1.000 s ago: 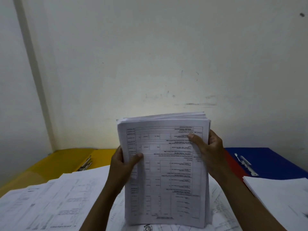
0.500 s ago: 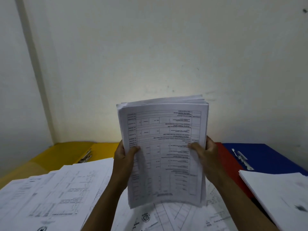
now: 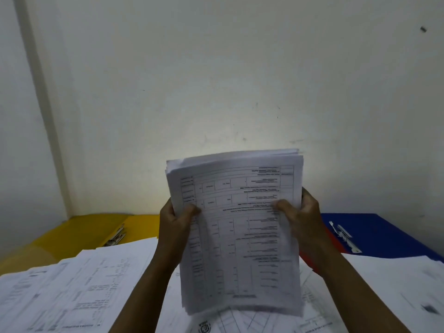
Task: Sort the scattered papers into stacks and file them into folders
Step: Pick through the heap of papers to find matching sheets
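A pale wall (image 3: pixel 240 68) rises behind the paper-strewn desk. You hold a thick stack of papers (image 3: pixel 240 231) upright above the loose sheets (image 3: pixel 79 292), your left hand (image 3: pixel 174 219) and right hand (image 3: pixel 301 217) clamped on its 2 side edges. An open yellow folder (image 3: pixel 79 231) lies far left, a blue folder (image 3: pixel 389 234) right.

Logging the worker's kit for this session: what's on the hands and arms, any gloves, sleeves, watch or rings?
Nothing worn that shows: the left hand and right hand are bare, no gloves. Both forearms are uncovered to the frame's bottom edge, with no sleeve, watch or band visible. Rings cannot be ruled out, since the fingers are partly hidden.
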